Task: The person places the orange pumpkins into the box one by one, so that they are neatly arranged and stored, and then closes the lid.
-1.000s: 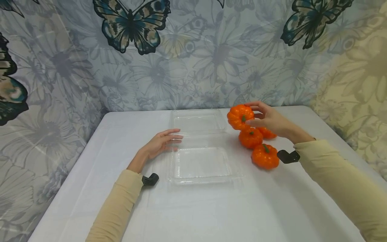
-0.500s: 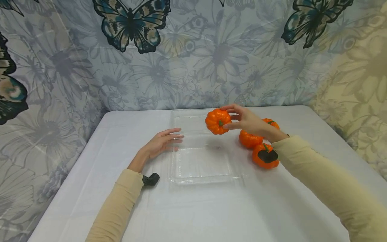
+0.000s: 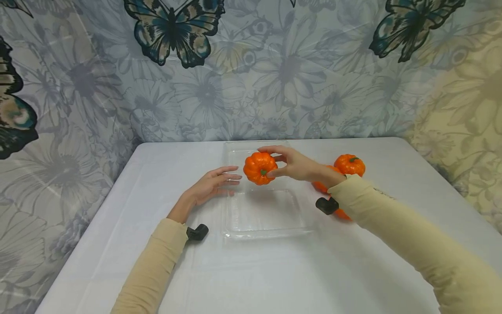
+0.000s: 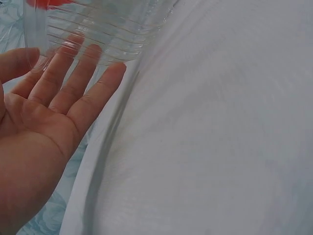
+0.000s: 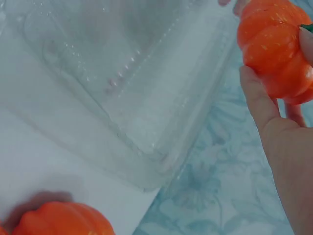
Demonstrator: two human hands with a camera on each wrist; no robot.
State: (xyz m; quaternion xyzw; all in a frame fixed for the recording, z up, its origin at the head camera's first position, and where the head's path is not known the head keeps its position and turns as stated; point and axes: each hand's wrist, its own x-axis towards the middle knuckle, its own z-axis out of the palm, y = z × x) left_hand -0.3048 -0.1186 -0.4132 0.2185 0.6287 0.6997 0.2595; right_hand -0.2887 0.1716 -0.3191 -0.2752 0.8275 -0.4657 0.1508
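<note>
My right hand (image 3: 292, 164) pinches a small orange pumpkin (image 3: 259, 168) with a green stem between thumb and fingers. It is held above the clear plastic container (image 3: 266, 230), whose lid lies open toward the back. In the right wrist view the pumpkin (image 5: 274, 46) is gripped from the side, over the container (image 5: 161, 171). My left hand (image 3: 211, 186) is at the container's left side with its fingers straight. In the left wrist view those fingers (image 4: 78, 98) reach the ribbed clear wall (image 4: 107, 34), apparently touching it.
Several more orange pumpkins stand to the right of the container; one pumpkin (image 3: 350, 165) shows fully, while my right forearm and its black wrist camera (image 3: 327, 206) partly cover the others. A patterned curtain (image 3: 274, 87) hangs behind the white table (image 3: 251, 274).
My right hand has carried the pumpkin leftward and slightly down, from beside the other pumpkins to over the container. The left hand has stayed in place.
</note>
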